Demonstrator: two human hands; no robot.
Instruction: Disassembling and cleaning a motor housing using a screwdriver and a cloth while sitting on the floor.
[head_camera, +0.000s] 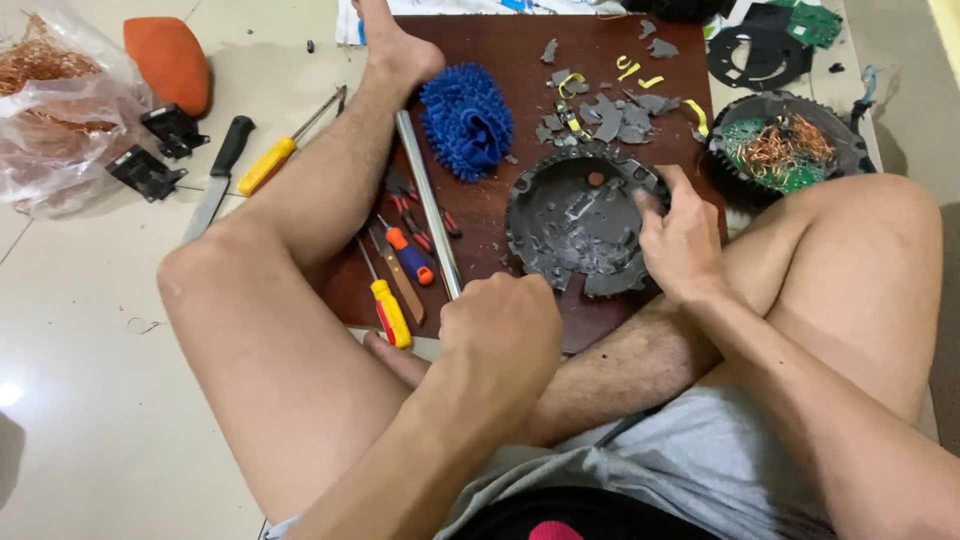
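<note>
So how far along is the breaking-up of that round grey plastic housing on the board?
Partly done. Grey shards already lie broken off on the wooden board, and more fragments sit inside the round housing. In hand: the left hand grips a metal rod; the right hand steadies the housing's rim. Left: most of its toothed rim looks intact.

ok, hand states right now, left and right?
Left hand: closed on the metal rod.
Right hand: fingers on the rim of the broken black round housing; whether the grip is closed cannot be told.
</note>
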